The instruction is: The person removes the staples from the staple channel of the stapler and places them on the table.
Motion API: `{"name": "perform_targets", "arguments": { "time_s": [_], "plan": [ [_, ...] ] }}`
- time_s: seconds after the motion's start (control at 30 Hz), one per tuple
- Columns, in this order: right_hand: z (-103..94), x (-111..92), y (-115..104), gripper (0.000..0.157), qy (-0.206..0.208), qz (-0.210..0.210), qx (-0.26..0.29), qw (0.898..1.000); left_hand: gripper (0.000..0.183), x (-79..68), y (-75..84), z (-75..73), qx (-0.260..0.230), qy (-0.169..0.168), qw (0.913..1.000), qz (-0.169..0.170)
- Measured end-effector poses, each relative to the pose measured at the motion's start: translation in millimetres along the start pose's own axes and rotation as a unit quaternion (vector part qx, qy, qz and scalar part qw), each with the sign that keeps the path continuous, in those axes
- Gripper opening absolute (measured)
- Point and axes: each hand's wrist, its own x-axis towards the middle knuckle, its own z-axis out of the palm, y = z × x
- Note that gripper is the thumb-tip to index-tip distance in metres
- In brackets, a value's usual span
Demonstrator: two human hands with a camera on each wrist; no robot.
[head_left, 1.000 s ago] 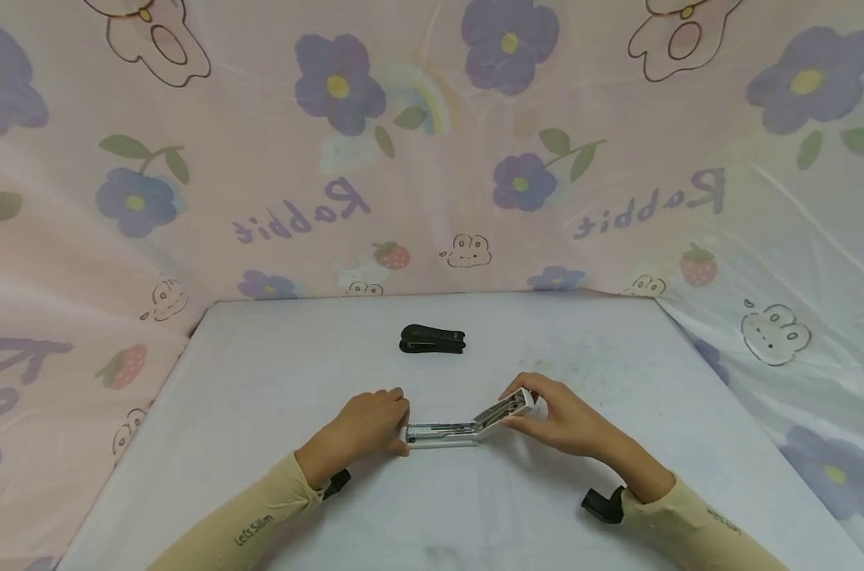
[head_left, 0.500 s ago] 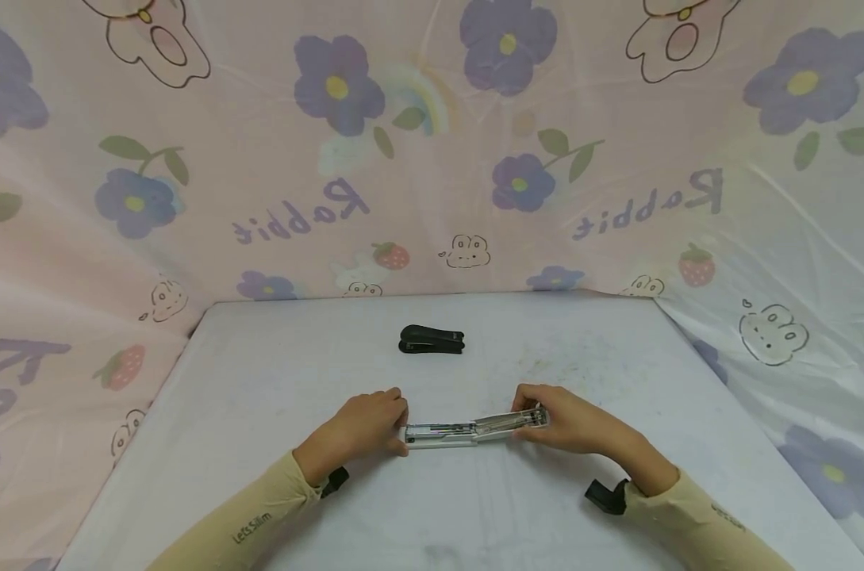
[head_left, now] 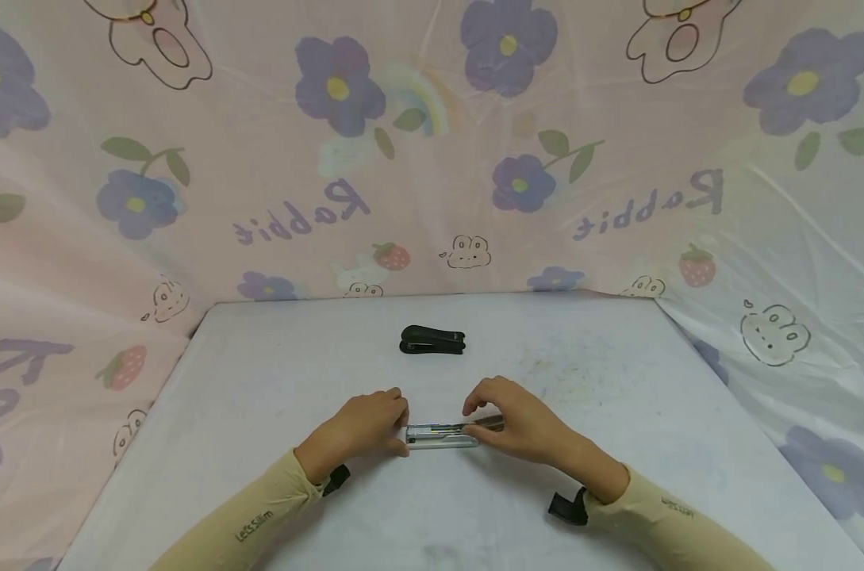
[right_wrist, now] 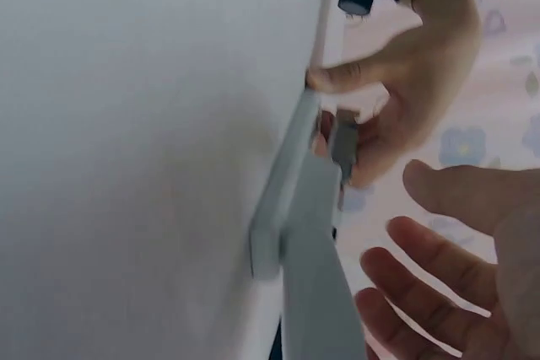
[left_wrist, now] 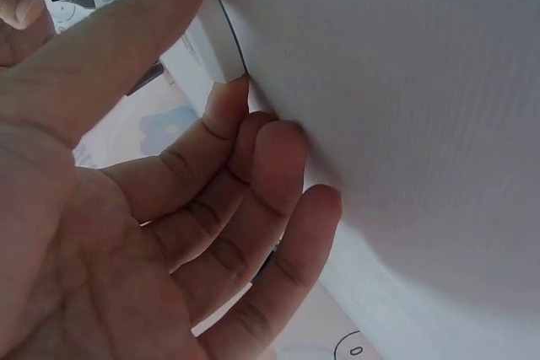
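Note:
A white stapler (head_left: 442,438) lies opened out on the table, its inner metal and staple channel facing up. My left hand (head_left: 370,424) pinches its left end between thumb (left_wrist: 126,40) and index finger, the other fingers loosely bent against the tabletop in the left wrist view. Over the stapler's middle and swung-back upper arm (head_left: 496,422) hovers my right hand (head_left: 523,428), hiding part of that arm. In the right wrist view this hand's fingers (right_wrist: 430,250) are spread and relaxed beside the pale upper arm (right_wrist: 316,284), gripping nothing.
A black stapler (head_left: 432,341) lies on the white table (head_left: 296,341) behind the white one. Curtains printed with flowers and rabbits (head_left: 467,254) hang along the back and sides. Dark straps (head_left: 569,507) sit at both wrists.
My right hand first lowered the stapler's upper arm from a raised angle to nearly flat, then let go and moved left over the middle. My left hand stayed put.

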Motion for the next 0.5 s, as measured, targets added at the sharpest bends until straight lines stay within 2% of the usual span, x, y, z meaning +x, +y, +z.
{"name": "perform_targets", "arguments": {
  "time_s": [0.1,0.3,0.5],
  "plan": [
    [7.8,6.1,-6.2,0.024,-0.002,-0.001,-0.001,1.0,0.04,1.8,-0.1,-0.9,0.0,0.0,1.0,-0.003],
    [22.9,13.7,-14.6,0.022,-0.041,0.008,0.0,0.999,0.04,0.1,1.0,1.6,-0.011,-0.012,0.9997,-0.017],
    [24.6,15.6,-22.6,0.02,-0.064,0.034,-0.012,0.997,0.039,-0.1,2.2,1.0,-0.009,-0.003,0.9999,-0.008]
  ]
}}
